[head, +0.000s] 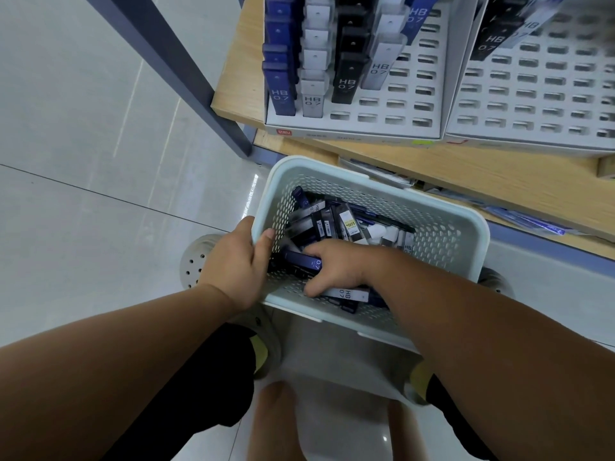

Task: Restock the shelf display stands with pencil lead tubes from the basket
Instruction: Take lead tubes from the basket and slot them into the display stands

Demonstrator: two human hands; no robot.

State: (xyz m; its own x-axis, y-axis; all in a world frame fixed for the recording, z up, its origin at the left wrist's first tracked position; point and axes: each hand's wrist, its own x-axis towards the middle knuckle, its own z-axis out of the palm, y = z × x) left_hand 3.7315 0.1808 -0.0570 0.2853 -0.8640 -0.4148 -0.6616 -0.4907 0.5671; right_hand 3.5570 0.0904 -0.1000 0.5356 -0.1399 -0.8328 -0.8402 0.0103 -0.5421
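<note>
Left hand (238, 264): I saw it clamped on the left rim of the basket (332, 169), thumb hooked over the inside of the wall and the other fingers hidden outside it.
Right hand (332, 267): reached down into the basket, fingers curled into the pencil lead tubes (332, 221) and closed on some of them. I could not tell exactly how many it held.
Blue tube (304, 261): lay under the right fingertips, marked 07.
Pale tube (347, 293): lay against the right thumb near the basket's near wall, marked HB 07.
Basket: a pale perforated bin held low in front of the shelf (466, 168), with a loose jumble of dark, blue and pale tubes piled toward its left and near sides.
Left display stand (412, 94): white and slotted, standing on the wooden shelf. Four columns at its left side were filled, in order blue, pale, black (344, 84) and pale. The slots to the right of them stood bare.
Right display stand (532, 94): just beside the first, with a few dark tubes at its far edge, blurred.
Floor (83, 161): pale glossy tiles.
</note>
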